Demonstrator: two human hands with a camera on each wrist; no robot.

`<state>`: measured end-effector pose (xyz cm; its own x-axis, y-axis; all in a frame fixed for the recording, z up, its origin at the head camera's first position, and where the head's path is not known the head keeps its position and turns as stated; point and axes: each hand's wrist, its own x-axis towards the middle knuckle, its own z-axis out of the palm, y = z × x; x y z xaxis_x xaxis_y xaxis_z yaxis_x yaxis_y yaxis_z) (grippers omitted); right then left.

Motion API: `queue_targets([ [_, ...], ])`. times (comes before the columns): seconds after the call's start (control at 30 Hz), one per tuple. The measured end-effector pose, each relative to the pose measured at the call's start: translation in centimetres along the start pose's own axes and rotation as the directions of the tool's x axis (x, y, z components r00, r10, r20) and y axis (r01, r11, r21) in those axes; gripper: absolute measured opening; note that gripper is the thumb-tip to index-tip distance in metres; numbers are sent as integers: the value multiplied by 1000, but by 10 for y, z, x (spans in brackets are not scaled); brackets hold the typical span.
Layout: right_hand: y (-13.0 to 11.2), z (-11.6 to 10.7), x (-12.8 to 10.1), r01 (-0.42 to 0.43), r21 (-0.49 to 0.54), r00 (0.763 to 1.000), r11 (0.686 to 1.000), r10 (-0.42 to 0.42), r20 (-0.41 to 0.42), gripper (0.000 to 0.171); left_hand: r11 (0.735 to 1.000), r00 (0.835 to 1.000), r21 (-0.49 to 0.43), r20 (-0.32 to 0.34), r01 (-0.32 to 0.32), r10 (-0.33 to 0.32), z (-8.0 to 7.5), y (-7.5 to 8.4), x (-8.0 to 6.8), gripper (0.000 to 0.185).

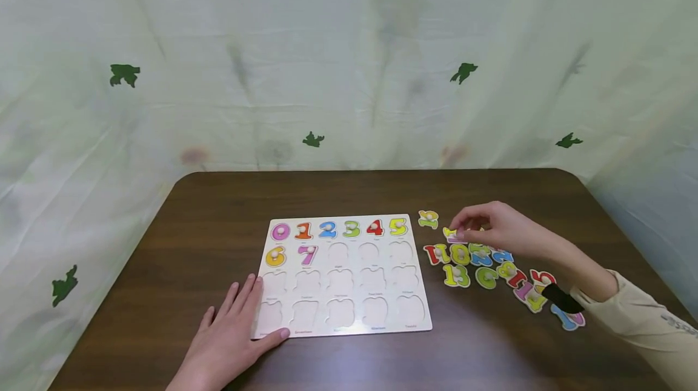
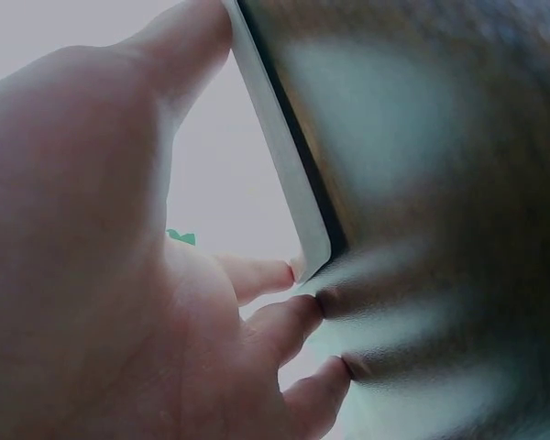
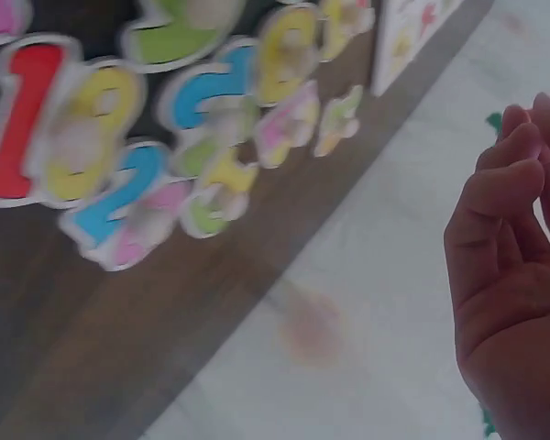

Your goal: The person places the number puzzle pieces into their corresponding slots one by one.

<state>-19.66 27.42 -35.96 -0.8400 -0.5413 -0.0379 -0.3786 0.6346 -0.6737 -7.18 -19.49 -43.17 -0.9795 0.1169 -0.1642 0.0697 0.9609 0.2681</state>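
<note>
Now left hand [image 1: 231, 333] flat, fingers straight, pressing near left corner of puzzle board [image 1: 343, 276]; board's long side runs left-right. Right hand [image 1: 493, 227] curled, fingertips pinching number piece [image 1: 451, 234] from pile right of board.

White puzzle board [image 1: 349, 312] on a dark brown table [image 1: 218, 209] — curtain [image 1: 327, 57] pale, patterned with green leaves.

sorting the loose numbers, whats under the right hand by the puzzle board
The right hand hovers over the pile of colourful wooden number pieces, fingertips at a yellow and pink piece. Green and blue pieces lie partly beneath it; their numbers are covered. Whether the fingers grip the piece is unclear.
</note>
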Motion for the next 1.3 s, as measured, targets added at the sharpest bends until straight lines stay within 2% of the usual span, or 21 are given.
queue_targets([
  [0.13,18,10,-3,-29,-90,999,995,27,-28,14,1000,1000,-6,-11,0,0,0,-2,-2,117],
  [0.3,37,22,-1,-72,-143,997,987,76,23,15,1000,1000,-4,-17,0,0,2,-4,-1,116],
  [0.43,43,27,1,-60,-152,997,987,67,44,11,1000,1000,-4,-6,12,-12,3,-3,-1,117],
  [0.57,41,29,5,-47,-165,998,985,53,31,9,1000,1000,-5,-17,14,-14,3,-3,-2,116],
  [0.73,28,33,17,-1,-170,1000,986,-1,-15,11,1000,999,-5,-28,19,-19,2,-2,-2,115],
  [0.93,-7,54,48,104,-67,994,992,-105,-14,10,1000,999,-5,-32,16,-16,2,-1,-2,115],
  [1.07,-31,75,72,146,-33,989,989,-146,6,11,1000,1000,-9,-27,16,-16,2,0,-2,115],
  [1.3,-59,109,116,240,-61,968,969,-235,85,7,1000,1000,1,-9,29,-29,1,2,-2,115],
])
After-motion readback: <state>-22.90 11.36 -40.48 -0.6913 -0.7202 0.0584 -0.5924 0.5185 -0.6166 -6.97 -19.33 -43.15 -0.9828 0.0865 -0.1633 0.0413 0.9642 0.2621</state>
